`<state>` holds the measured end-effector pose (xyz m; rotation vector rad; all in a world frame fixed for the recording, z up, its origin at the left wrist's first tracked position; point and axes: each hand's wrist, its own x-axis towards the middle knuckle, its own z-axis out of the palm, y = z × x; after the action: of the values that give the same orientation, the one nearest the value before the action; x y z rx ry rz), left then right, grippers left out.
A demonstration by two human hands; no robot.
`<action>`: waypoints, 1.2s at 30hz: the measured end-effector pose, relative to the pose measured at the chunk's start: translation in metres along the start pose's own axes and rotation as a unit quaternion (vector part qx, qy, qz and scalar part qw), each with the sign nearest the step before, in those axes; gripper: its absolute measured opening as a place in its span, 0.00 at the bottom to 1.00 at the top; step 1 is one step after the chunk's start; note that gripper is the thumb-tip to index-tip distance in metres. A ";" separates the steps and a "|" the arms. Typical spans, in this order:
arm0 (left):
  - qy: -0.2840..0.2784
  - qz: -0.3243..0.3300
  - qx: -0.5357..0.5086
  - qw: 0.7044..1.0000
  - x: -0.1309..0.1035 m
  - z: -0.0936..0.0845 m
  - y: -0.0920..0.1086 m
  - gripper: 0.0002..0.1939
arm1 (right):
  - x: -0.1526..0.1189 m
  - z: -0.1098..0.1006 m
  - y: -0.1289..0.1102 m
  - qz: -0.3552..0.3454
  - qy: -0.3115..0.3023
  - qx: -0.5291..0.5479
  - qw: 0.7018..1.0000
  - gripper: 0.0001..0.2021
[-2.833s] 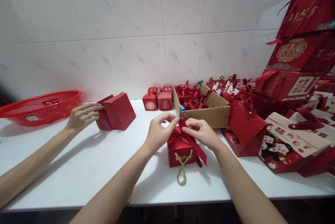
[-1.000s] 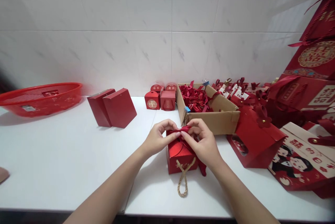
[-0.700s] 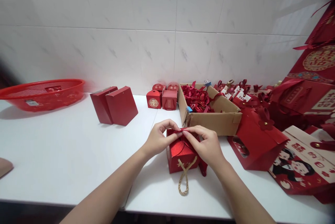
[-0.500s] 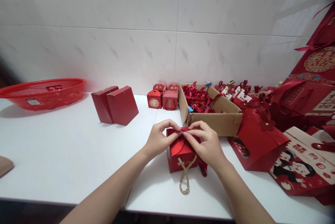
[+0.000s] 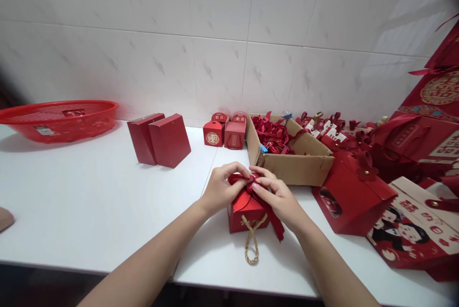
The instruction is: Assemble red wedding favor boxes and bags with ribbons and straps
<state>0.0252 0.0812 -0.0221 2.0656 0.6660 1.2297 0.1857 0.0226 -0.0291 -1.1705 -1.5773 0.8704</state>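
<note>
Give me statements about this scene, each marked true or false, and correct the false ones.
1. The left hand and right hand both touch the ribbon on the gift box. True.
2. The rope handle is green. False: it is gold.
3. The basket stands left of the cardboard box. True.
4. The cardboard box is closed. False: it is open, with loose ribbons inside.
5. Blue clips show at the cardboard box's rim. True.

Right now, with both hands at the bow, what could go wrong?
The left hand and right hand pinch the ribbon at its knot, so an uneven pull might leave the bow lopsided or loose. Pressing down there could dent the lid of the red box. The cord loop hangs out in front and might snag a wrist if the box is turned.
</note>
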 end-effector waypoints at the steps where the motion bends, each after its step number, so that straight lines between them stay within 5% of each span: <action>1: 0.005 -0.003 0.001 1.000 0.000 0.000 0.000 0.04 | 0.000 0.001 0.000 0.000 0.000 0.007 1.000 0.12; 5: 0.017 -0.013 0.026 0.999 0.003 -0.006 0.001 0.05 | 0.000 0.005 0.001 0.005 0.016 0.010 1.000 0.13; 11: -0.119 0.002 0.130 0.984 0.004 -0.022 0.008 0.09 | -0.001 0.007 -0.001 0.005 0.046 -0.027 0.999 0.13; 21: -0.150 -0.057 0.032 0.987 0.008 -0.028 0.015 0.03 | -0.001 -0.011 -0.005 -0.045 0.129 -0.041 0.990 0.13; 26: -0.136 -0.082 0.001 0.987 0.007 -0.027 0.014 0.02 | -0.005 -0.019 -0.010 -0.059 0.059 -0.145 0.986 0.09; 32: -0.138 -0.071 -0.038 0.987 0.006 -0.025 0.013 0.03 | -0.007 -0.023 -0.012 -0.053 0.004 -0.107 0.993 0.18; 36: -0.156 -0.065 -0.046 0.985 0.005 -0.025 0.012 0.03 | -0.003 -0.022 -0.007 -0.039 0.047 -0.039 0.997 0.17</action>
<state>0.0065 0.0835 -0.0016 2.0427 0.5735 0.8246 0.2051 0.0179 -0.0172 -1.1795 -1.5810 0.6987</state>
